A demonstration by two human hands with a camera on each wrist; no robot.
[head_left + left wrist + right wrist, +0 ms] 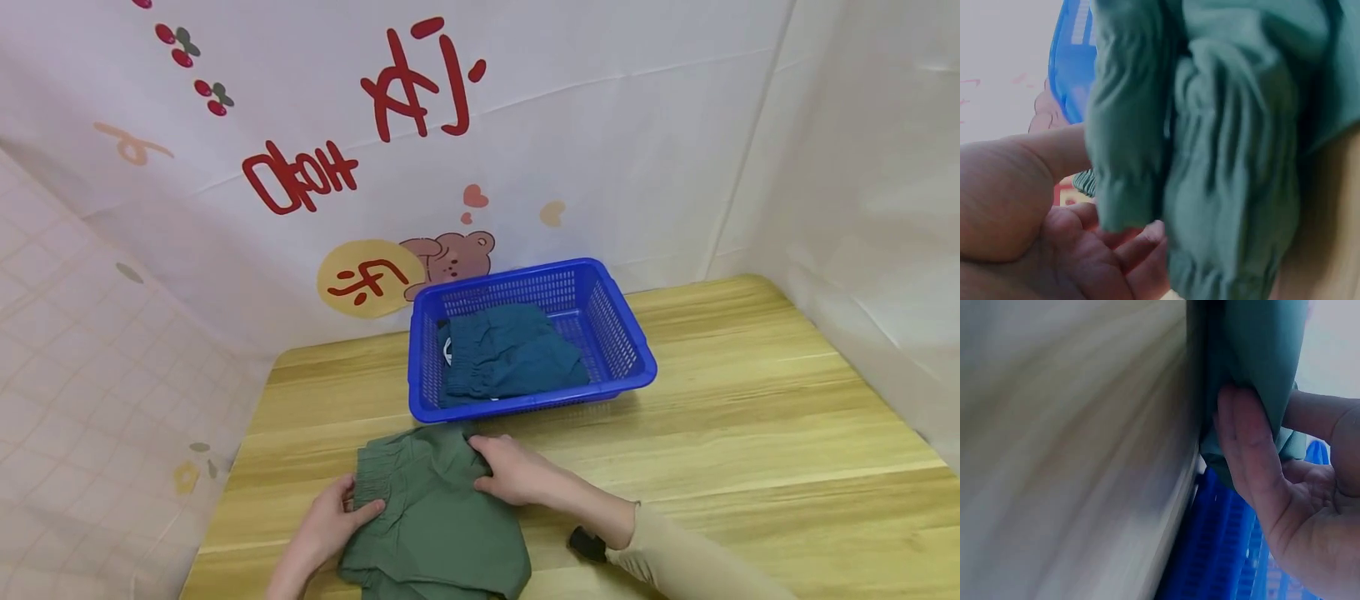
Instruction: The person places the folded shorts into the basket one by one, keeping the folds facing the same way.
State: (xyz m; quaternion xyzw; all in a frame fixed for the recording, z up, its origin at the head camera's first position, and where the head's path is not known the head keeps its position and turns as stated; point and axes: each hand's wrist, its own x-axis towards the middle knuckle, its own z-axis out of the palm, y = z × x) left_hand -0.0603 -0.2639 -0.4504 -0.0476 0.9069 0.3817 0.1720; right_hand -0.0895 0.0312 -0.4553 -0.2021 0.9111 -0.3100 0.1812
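Note:
Folded green pants with a gathered elastic waistband lie at the front of the table. My left hand pinches the waistband side, thumb on top and fingers partly hidden beneath. In the left wrist view, gathered green cloth hangs past the left hand. My right hand grips the opposite upper edge. The right wrist view shows the right hand with cloth between thumb and fingers. Just behind the pants stands a blue plastic basket, holding folded teal elastic-waist clothing on its left side.
The wood-grain table extends to the right of the basket. A white printed cloth hangs behind it and along both sides. Near the right sleeve is a small black object at the wrist.

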